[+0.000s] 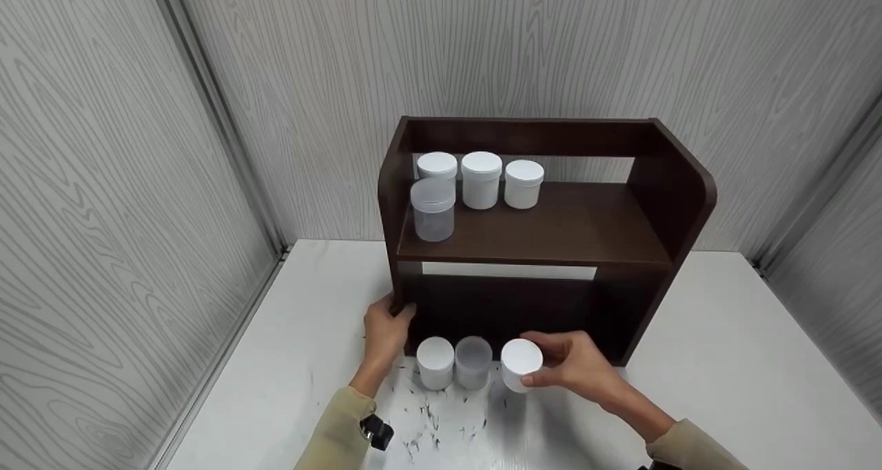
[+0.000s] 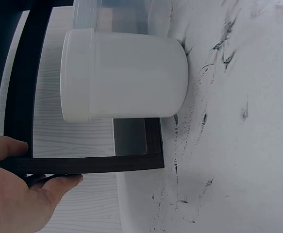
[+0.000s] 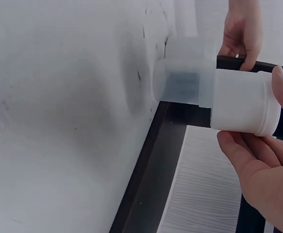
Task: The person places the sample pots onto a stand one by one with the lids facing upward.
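Observation:
My right hand (image 1: 579, 365) pinches a small white lidded jar (image 1: 521, 365) between thumb and fingers. In the right wrist view this jar (image 3: 243, 102) is raised off the tabletop. My left hand (image 1: 386, 329) grips the front edge of the left side panel (image 2: 92, 164) of a dark brown two-tier shelf (image 1: 534, 249). Between the hands, a white lidded jar (image 1: 435, 365) and a translucent jar (image 1: 473, 365) stand side by side on the table in front of the lower tier. The left wrist view shows the white jar (image 2: 136, 75) close above that hand.
On the upper tier's left half stand white jars (image 1: 481, 180) in a back row and a translucent jar (image 1: 434, 211) in front of one. Dark marks (image 1: 427, 418) streak the white table (image 1: 289, 360). Wood-grain panels (image 1: 331, 77) enclose the back and sides.

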### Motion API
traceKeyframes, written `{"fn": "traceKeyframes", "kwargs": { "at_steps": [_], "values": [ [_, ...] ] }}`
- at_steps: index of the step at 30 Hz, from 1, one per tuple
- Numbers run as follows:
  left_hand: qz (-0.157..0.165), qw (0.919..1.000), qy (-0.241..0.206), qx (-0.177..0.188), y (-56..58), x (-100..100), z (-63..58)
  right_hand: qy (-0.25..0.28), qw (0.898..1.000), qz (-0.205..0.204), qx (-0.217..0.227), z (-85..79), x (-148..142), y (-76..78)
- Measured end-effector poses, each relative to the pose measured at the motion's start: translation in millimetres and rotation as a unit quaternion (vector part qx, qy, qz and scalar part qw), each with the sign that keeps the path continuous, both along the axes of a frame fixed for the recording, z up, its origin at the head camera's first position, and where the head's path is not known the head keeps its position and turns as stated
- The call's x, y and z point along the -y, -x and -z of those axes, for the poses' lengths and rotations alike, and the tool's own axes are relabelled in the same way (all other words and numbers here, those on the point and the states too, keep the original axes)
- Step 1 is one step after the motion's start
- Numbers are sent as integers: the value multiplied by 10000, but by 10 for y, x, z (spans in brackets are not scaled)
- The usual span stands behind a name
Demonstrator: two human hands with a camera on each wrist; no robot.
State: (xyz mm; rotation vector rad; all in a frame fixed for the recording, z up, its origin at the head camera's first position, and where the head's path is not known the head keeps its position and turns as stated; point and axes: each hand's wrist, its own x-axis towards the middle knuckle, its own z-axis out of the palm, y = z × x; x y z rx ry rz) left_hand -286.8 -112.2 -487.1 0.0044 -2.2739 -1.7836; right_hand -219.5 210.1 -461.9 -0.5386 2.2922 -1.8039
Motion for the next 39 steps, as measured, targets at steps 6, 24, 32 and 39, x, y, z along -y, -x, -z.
{"fn": "traceKeyframes", "kwargs": {
  "at_steps": [6,24,32,39],
  "values": [
    [0,10000,-5,-21,2,-1,11,-81,9999,56,-138,-111,22,-59],
    [-21,9999,17,-134,2,2,17,113,9999,80,-88,-489,105,-114],
    [16,9998,59,-168,-5,6,16,157,9997,71,-148,-638,137,-106],
    [-28,9998,57,-194,-5,4,3,241,9994,50,-249,-800,183,-67]
  ]
}}
